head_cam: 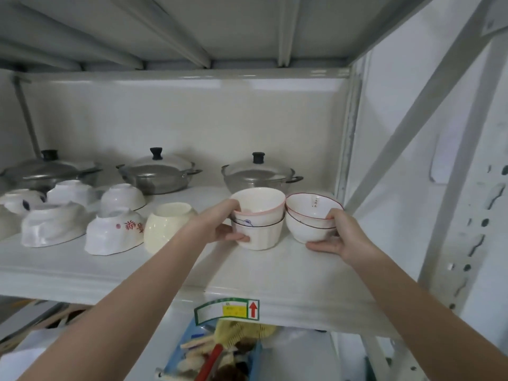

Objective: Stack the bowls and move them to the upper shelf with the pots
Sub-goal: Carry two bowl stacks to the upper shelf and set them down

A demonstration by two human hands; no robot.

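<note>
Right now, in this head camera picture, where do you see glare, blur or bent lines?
Head view: pale glare streaks lie on the glossy white back wall; the wide lens bends the white shelf's front edge and grey side braces; the two stacked white bowls with a pink rim look fairly sharp, while the blue bin of utensils below is soft.

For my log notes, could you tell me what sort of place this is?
Probably a kitchenware storeroom: a metal shelf holds lidded pots and many bowls, with bare white walls around.
</note>
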